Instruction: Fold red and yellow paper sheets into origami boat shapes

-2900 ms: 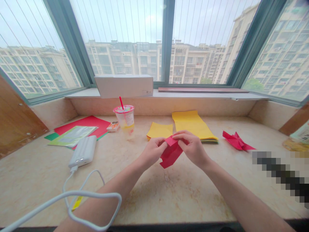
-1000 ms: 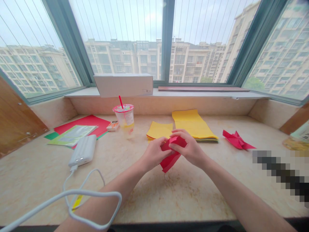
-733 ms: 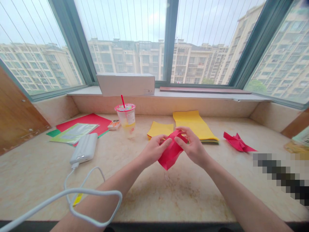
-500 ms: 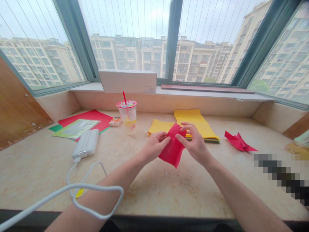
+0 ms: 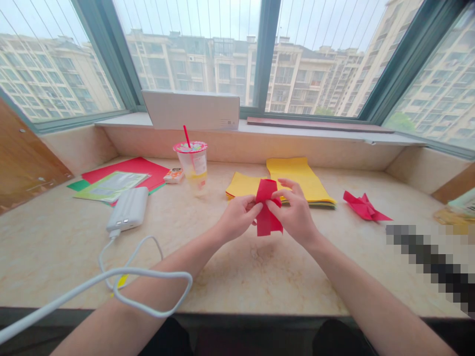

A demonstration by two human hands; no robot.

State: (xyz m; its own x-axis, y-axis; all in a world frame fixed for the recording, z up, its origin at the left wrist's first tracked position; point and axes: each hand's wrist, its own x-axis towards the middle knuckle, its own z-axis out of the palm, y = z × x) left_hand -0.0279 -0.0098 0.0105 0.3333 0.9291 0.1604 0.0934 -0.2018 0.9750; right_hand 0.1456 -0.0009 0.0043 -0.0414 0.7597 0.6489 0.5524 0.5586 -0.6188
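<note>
A partly folded sheet of red paper (image 5: 268,217) is held up between my two hands, above the counter. My left hand (image 5: 241,216) pinches its left edge between thumb and fingers. On the other side my right hand (image 5: 294,210) grips the right edge, thumb in front and some fingers behind. The paper hangs as a narrow upright strip with a fold down its length; its back is hidden. Just behind the hands lie stacks of yellow paper (image 5: 293,173). Off to the right rests a folded red paper figure (image 5: 365,206) with pointed ends.
A plastic cup (image 5: 193,170) with a red straw stands beside a small orange-and-white box (image 5: 173,175). Left are red sheets (image 5: 129,168) and a white power bank (image 5: 128,208), whose white cable (image 5: 156,273) loops over my left forearm. A long white box (image 5: 193,111) stands on the sill.
The red paper went from a wide, slanted sheet to a narrower, upright folded strip. Both hands stay on it. The whole view has shifted slightly, with the counter higher in the picture.
</note>
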